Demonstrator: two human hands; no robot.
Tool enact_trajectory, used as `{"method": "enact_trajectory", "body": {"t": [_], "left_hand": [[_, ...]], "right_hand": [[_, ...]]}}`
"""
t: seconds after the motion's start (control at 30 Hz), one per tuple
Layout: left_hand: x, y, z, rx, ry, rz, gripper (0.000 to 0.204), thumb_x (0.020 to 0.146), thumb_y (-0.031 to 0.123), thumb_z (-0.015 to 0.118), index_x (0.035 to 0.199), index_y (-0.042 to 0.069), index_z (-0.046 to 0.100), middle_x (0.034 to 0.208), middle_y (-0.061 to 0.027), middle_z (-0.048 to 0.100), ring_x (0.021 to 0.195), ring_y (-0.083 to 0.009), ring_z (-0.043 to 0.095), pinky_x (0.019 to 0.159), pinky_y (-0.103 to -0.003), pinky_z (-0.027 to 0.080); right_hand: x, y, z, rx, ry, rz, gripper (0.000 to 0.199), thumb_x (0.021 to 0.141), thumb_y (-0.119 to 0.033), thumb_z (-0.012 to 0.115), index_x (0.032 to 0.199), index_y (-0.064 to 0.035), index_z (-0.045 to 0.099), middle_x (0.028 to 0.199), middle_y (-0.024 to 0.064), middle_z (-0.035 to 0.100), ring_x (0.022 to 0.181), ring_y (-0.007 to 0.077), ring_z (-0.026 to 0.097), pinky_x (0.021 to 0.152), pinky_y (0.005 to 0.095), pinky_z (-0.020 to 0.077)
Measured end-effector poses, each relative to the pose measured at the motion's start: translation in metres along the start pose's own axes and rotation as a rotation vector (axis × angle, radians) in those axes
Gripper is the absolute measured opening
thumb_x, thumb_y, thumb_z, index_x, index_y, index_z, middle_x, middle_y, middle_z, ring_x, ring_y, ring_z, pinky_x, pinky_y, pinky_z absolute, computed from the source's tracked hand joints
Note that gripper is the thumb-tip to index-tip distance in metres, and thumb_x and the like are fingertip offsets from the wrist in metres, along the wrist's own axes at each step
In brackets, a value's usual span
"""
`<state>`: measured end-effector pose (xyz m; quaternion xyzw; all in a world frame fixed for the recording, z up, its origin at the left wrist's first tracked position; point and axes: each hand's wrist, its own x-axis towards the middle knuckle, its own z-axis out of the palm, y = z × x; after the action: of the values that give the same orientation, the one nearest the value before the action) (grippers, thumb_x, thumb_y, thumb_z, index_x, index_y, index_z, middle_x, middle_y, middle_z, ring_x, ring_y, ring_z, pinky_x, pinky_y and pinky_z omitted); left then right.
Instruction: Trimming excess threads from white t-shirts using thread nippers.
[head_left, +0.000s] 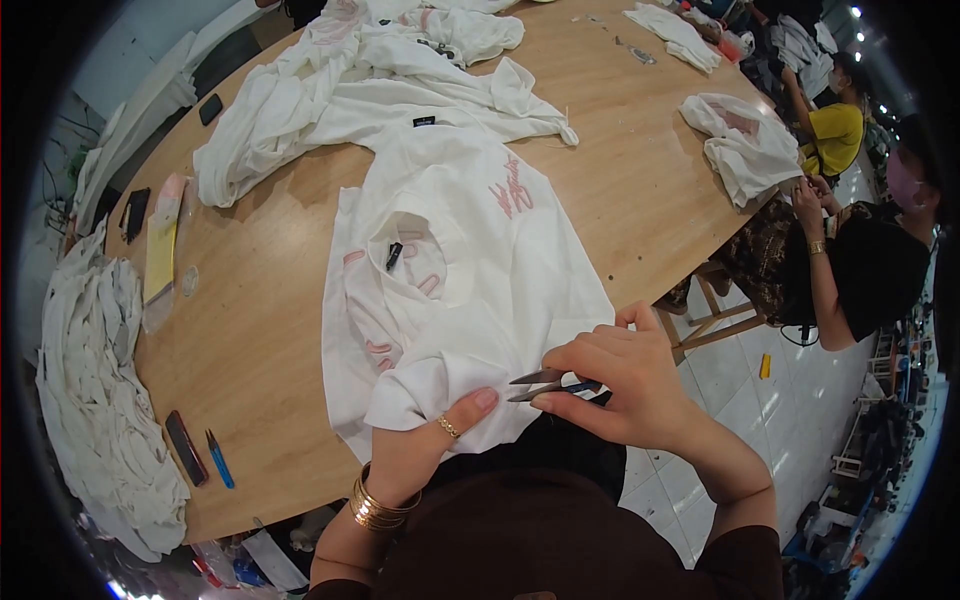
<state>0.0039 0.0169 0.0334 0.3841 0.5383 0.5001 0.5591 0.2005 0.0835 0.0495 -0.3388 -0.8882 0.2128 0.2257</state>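
Observation:
A white shirt (520, 270) with pink stitched lettering lies spread across the near edge of the wooden table (270, 300). My left hand (425, 445) grips a folded part of it, thumb on top and the other fingers hidden under the cloth. In my right hand (630, 380) is a pair of thread snips (540, 386), their blades parted and pointing left at the cloth just beside my left thumb. Whether the blades touch a thread is too small to tell.
More white shirts (300, 110) are heaped at the far side. A stack of white garments (90, 400) hangs over the left edge, near a phone (186, 448) and blue tweezers (220, 460). At right, a seated co-worker (870, 250) handles another white garment (740, 150).

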Motion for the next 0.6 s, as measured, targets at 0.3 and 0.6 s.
{"method": "enact_trajectory", "body": {"t": [0.3,0.6], "left_hand": [[0.0,-0.001,0.002,-0.109,0.005,-0.061,0.027,0.077,0.011,0.068,0.097,-0.003,0.059,0.086,-0.0055,0.063,0.077,-0.0111,0.058,0.069,-0.024,0.047],[0.004,0.002,-0.002,0.088,-0.118,-0.003,0.031,0.072,0.01,0.073,0.098,0.0,0.06,0.09,-0.005,0.062,0.079,-0.0122,0.057,0.07,-0.025,0.046]], "right_hand": [[-0.005,0.004,0.024,0.387,-0.148,0.396,0.043,0.065,-0.047,0.074,0.065,-0.0087,0.054,0.056,-0.0007,0.05,0.05,0.0113,0.04,0.062,0.0265,0.0285],[0.0,0.003,0.041,1.039,-0.093,0.623,0.039,0.075,-0.032,0.071,0.06,-0.0057,0.045,0.056,-0.0066,0.035,0.057,0.0031,0.031,0.05,0.0213,0.0248]]}}
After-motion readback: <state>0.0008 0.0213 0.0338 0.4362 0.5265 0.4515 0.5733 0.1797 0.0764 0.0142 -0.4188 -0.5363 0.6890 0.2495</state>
